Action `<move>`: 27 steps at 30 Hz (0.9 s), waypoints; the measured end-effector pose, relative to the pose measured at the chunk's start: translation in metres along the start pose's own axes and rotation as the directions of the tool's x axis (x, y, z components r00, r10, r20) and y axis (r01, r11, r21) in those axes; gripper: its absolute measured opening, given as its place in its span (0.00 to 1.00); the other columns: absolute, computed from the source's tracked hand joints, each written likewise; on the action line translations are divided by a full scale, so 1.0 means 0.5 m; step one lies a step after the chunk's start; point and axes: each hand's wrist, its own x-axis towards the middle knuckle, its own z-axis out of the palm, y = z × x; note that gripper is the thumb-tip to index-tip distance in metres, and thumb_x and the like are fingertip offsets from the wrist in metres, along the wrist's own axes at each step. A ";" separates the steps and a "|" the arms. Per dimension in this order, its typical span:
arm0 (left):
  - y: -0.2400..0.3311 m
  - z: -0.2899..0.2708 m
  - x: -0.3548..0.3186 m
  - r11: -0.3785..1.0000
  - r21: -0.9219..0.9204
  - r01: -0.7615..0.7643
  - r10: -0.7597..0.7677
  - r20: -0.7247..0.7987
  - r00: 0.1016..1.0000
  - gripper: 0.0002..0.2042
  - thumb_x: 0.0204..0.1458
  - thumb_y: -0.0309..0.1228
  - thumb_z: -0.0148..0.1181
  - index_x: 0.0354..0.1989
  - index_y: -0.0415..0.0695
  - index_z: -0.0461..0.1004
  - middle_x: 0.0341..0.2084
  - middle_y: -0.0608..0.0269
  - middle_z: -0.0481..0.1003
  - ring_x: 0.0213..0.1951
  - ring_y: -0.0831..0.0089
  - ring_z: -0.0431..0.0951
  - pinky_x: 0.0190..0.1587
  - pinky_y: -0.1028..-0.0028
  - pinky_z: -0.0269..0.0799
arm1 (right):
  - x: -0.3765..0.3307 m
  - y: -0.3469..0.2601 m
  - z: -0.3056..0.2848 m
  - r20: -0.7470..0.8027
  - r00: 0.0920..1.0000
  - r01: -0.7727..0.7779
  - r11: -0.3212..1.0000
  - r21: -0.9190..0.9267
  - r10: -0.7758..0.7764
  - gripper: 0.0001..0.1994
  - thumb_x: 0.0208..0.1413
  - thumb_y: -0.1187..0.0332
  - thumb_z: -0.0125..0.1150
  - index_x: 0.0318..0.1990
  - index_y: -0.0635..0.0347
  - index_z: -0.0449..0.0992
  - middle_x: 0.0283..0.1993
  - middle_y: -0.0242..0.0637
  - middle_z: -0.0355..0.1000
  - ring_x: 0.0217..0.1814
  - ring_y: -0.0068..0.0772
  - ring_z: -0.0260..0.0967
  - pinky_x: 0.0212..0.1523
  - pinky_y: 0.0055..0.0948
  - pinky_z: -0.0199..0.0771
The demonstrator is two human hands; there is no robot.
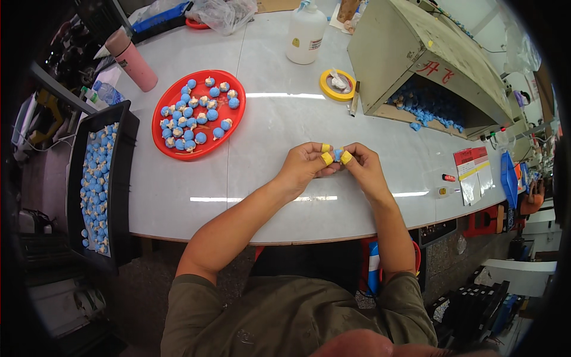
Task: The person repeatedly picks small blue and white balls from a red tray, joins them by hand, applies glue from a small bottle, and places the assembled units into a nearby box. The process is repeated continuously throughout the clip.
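Above the white table, my left hand (301,168) and my right hand (364,169) meet with fingertips pinched around a small blue piece (338,155). Its full shape is hidden by the fingers. Yellow wraps cover some thumb and finger tips on both hands. To the left of my hands lies a round red tray (209,150) with several blue balls (200,138) that carry cream-coloured parts. A black bin (122,178) at the table's left edge holds many more blue-and-cream balls (94,196).
A box-like metal cabinet (380,65) at the back right has blue pieces (425,107) in its opening. Nearby are a yellow tape roll (326,89), a dark pen (355,99) and a white bottle (306,38). A pink flask (135,65) stands back left; printed cards (474,172) lie right.
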 end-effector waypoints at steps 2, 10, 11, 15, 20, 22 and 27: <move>0.004 -0.001 -0.002 0.999 0.036 0.033 -0.033 0.001 0.999 0.13 0.63 0.32 0.60 0.51 0.38 0.72 0.45 0.56 0.79 0.44 0.71 0.82 0.47 0.75 0.80 | -0.003 -0.019 0.013 -0.003 0.999 -0.052 0.998 0.045 0.052 0.10 0.62 0.67 0.63 0.43 0.65 0.76 0.34 0.28 0.74 0.35 0.14 0.67 0.39 0.18 0.69; 0.012 0.007 -0.008 0.995 0.007 0.102 -0.102 -0.009 0.995 0.14 0.64 0.38 0.58 0.49 0.39 0.73 0.41 0.58 0.78 0.39 0.72 0.82 0.41 0.77 0.78 | -0.001 -0.005 0.029 -0.039 0.999 -0.025 0.999 -0.046 0.024 0.09 0.62 0.67 0.63 0.38 0.64 0.74 0.32 0.27 0.72 0.33 0.13 0.66 0.37 0.17 0.68; 0.013 0.004 -0.010 0.996 0.012 0.089 -0.089 -0.027 0.996 0.14 0.64 0.38 0.59 0.49 0.40 0.73 0.41 0.59 0.78 0.39 0.73 0.82 0.40 0.77 0.78 | 0.002 -0.004 0.033 -0.033 0.999 -0.021 0.999 -0.046 0.020 0.09 0.63 0.66 0.62 0.37 0.64 0.74 0.31 0.27 0.71 0.33 0.13 0.65 0.37 0.17 0.68; -0.001 0.004 -0.001 0.999 0.002 0.044 -0.044 -0.052 0.998 0.13 0.63 0.37 0.59 0.47 0.40 0.74 0.40 0.60 0.78 0.38 0.74 0.81 0.40 0.77 0.77 | 0.013 -0.003 0.018 -0.014 0.990 -0.140 0.990 0.003 0.140 0.11 0.66 0.64 0.57 0.34 0.62 0.74 0.30 0.27 0.70 0.32 0.15 0.64 0.36 0.19 0.66; 0.002 -0.001 -0.002 0.999 -0.045 -0.031 0.025 -0.130 0.991 0.12 0.63 0.36 0.59 0.46 0.39 0.74 0.38 0.61 0.78 0.36 0.75 0.81 0.40 0.76 0.78 | 0.029 -0.018 0.063 -0.035 0.989 -0.145 0.988 0.046 0.147 0.13 0.67 0.63 0.55 0.32 0.60 0.72 0.29 0.26 0.69 0.31 0.15 0.62 0.35 0.19 0.65; 0.003 -0.007 -0.002 0.998 -0.015 -0.067 0.064 -0.142 0.988 0.12 0.63 0.35 0.60 0.46 0.39 0.74 0.36 0.62 0.78 0.34 0.76 0.80 0.39 0.77 0.78 | 0.037 -0.016 0.076 -0.023 0.987 -0.158 0.984 0.078 0.161 0.12 0.68 0.63 0.55 0.32 0.59 0.71 0.29 0.25 0.68 0.32 0.15 0.63 0.36 0.19 0.67; -0.002 -0.003 -0.005 0.992 0.022 -0.126 0.128 -0.171 0.977 0.11 0.61 0.34 0.62 0.43 0.39 0.75 0.32 0.62 0.78 0.31 0.77 0.80 0.36 0.78 0.78 | 0.025 0.010 0.104 -0.109 0.991 -0.055 0.978 0.199 0.078 0.12 0.69 0.63 0.52 0.32 0.56 0.66 0.30 0.24 0.64 0.32 0.14 0.61 0.33 0.19 0.64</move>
